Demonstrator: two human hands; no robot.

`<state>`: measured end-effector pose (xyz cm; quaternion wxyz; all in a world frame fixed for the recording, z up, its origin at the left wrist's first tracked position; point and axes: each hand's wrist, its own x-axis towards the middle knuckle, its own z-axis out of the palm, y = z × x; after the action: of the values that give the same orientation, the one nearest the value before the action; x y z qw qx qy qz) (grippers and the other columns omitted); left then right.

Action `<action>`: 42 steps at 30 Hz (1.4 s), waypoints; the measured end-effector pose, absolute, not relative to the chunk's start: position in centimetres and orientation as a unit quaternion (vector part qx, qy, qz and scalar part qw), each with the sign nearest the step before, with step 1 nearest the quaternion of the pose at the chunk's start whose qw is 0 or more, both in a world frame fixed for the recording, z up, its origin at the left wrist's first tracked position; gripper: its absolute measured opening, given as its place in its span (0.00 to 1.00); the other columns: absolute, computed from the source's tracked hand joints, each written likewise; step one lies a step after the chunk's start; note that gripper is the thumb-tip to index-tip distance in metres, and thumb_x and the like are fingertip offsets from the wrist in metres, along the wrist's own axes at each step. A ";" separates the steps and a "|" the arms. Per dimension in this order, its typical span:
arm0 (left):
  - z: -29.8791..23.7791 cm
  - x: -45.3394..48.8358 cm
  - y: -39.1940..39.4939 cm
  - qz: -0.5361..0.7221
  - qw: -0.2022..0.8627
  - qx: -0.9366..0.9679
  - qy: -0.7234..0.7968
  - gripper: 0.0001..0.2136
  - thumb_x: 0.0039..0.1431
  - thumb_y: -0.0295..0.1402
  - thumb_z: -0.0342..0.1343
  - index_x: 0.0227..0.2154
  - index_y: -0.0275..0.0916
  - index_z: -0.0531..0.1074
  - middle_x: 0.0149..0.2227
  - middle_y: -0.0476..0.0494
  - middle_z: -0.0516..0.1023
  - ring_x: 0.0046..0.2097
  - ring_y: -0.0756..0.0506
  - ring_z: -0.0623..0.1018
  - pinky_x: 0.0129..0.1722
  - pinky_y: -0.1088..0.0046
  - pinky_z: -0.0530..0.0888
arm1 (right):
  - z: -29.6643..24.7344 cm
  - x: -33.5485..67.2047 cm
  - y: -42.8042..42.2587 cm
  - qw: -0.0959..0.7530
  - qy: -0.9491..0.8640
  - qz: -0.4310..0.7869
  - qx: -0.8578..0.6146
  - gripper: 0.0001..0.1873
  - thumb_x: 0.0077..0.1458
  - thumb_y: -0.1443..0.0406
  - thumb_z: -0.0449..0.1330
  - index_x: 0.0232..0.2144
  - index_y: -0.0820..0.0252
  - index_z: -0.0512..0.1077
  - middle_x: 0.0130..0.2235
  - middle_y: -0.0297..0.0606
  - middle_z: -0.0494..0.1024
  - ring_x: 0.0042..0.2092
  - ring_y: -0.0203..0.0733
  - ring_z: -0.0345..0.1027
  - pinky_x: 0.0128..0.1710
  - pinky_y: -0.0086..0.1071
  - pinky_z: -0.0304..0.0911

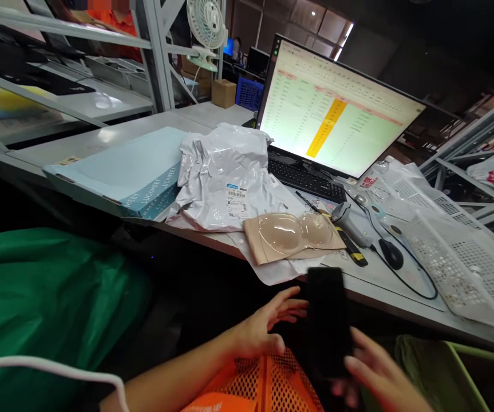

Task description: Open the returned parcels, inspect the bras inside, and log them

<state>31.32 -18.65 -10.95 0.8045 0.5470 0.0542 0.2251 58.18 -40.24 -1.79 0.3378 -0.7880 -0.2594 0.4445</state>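
A dark smartphone (327, 323) is held upright below the desk edge, gripped along its right side by my right hand (375, 369). To the left of it, my left hand (268, 326) is open, thumb and fingers apart and pointing toward the phone; nothing is in it. On the desk just beyond lies a beige strapless bra (279, 234) with glossy cups. Behind that, a crumpled white plastic mailer bag (225, 171) bears a shipping label. A light blue box (130, 163) printed "LUCKMEEY" sits at the left, touching the bag.
A monitor (293, 103) showing a spreadsheet stands behind a black keyboard (307, 177). A barcode scanner (352, 224), a yellow-black box cutter (352, 247) and a mouse (390, 254) lie to the right, beside white perforated baskets (465, 274). Green fabric (49, 292) fills the lower left.
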 end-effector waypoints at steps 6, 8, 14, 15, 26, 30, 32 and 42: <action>-6.2 32.7 -21.8 0.336 0.867 0.330 0.164 0.36 0.55 0.64 0.68 0.57 0.41 0.80 0.62 0.28 0.79 0.64 0.27 0.78 0.63 0.48 0.76 | -6.4 47.6 -30.7 0.483 -0.421 0.601 -0.478 0.50 0.53 0.43 0.74 0.72 0.46 0.64 0.69 0.46 0.72 0.69 0.60 0.68 0.67 0.54 0.68; -6.1 32.9 -22.5 0.366 0.852 0.316 0.200 0.34 0.58 0.63 0.66 0.56 0.41 0.81 0.63 0.28 0.79 0.64 0.28 0.78 0.63 0.49 0.77 | -6.7 46.6 -30.2 0.510 -0.443 0.602 -0.425 0.56 0.54 0.46 0.75 0.77 0.44 0.55 0.76 0.43 0.61 0.76 0.58 0.55 0.74 0.52 0.57; -6.3 34.5 -24.5 0.420 0.815 0.346 0.198 0.36 0.62 0.64 0.61 0.55 0.34 0.81 0.57 0.27 0.83 0.55 0.30 0.84 0.56 0.53 0.80 | -7.8 49.2 -31.9 0.523 -0.481 0.563 -0.422 0.57 0.58 0.49 0.74 0.79 0.49 0.50 0.76 0.46 0.60 0.77 0.58 0.54 0.76 0.53 0.52; -6.2 34.9 -24.8 0.420 0.814 0.350 0.196 0.36 0.62 0.64 0.61 0.55 0.34 0.81 0.55 0.27 0.84 0.54 0.30 0.84 0.56 0.54 0.80 | -8.0 49.5 -32.2 0.526 -0.488 0.551 -0.425 0.56 0.58 0.50 0.74 0.79 0.48 0.50 0.77 0.44 0.59 0.77 0.57 0.51 0.76 0.52 0.51; -3.9 37.0 -27.4 0.402 0.822 0.372 0.154 0.38 0.59 0.65 0.63 0.54 0.32 0.81 0.58 0.27 0.82 0.64 0.26 0.78 0.62 0.49 0.78 | -5.2 50.4 -35.5 0.552 -0.496 0.514 -0.430 0.53 0.60 0.58 0.73 0.77 0.52 0.51 0.73 0.45 0.67 0.72 0.55 0.63 0.75 0.51 0.57; -3.0 37.0 -27.5 0.409 0.821 0.371 0.145 0.35 0.60 0.64 0.62 0.50 0.32 0.82 0.55 0.29 0.84 0.63 0.26 0.79 0.60 0.50 0.79 | -4.8 51.1 -35.7 0.533 -0.497 0.563 -0.388 0.57 0.59 0.60 0.74 0.78 0.46 0.46 0.74 0.44 0.63 0.70 0.55 0.68 0.68 0.48 0.70; -2.7 36.9 -27.2 0.396 0.825 0.376 0.143 0.36 0.61 0.65 0.61 0.51 0.33 0.81 0.55 0.29 0.84 0.61 0.26 0.80 0.55 0.52 0.82 | -4.8 51.4 -35.6 0.513 -0.494 0.603 -0.361 0.58 0.60 0.59 0.74 0.78 0.43 0.41 0.73 0.46 0.65 0.60 0.53 0.78 0.57 0.46 0.79; -2.5 36.5 -26.5 0.390 0.802 0.414 0.181 0.37 0.62 0.66 0.59 0.59 0.38 0.78 0.47 0.34 0.87 0.40 0.36 0.87 0.36 0.61 0.83 | -5.0 50.5 -35.3 0.540 -0.422 0.631 -0.362 0.54 0.59 0.57 0.74 0.76 0.40 0.48 0.71 0.44 0.67 0.48 0.49 0.83 0.43 0.45 0.85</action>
<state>36.46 -26.51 -2.51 0.8022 0.4137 0.1814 0.3903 50.54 -35.32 -5.02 0.5400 -0.3625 -0.4224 0.6314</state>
